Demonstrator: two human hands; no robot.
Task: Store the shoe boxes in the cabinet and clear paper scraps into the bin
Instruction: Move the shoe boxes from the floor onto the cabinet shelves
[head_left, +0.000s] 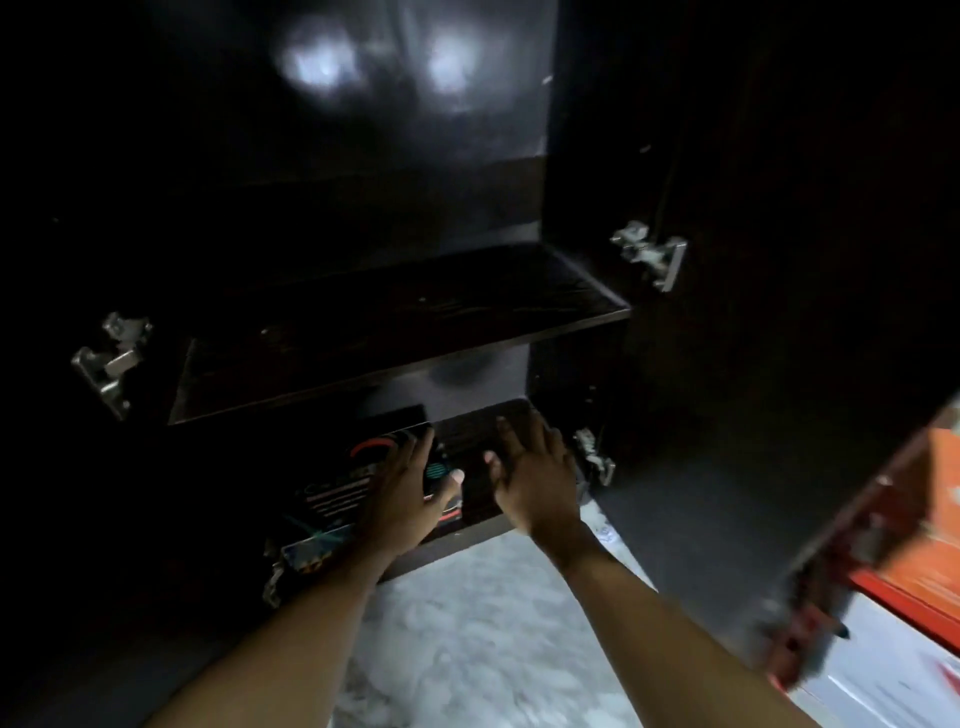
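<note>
**Inspector:** Head view, the only one supplied. The cabinet (395, 312) stands open, both doors swung out. One dark printed shoe box (363, 483) lies on the bottom shelf, left portion, its long axis running front-left to back-right into the cabinet.

**Clerk:** Hands?

**Inspector:** The left hand (410, 493) lies flat on the box's right end, fingers spread, thumb out; it presses rather than grips. The right hand (535, 473) is open, palm down, on or just over the bare shelf beside the box; contact cannot be confirmed. It holds nothing.

**Clerk:** Governing relation?

**Inspector:** The box is directly under the left hand and left of the right hand. In my judgement, any further seating falls to the left hand, pushing along that axis. An orange box (935, 519) waits at far right, beyond the door.
</note>
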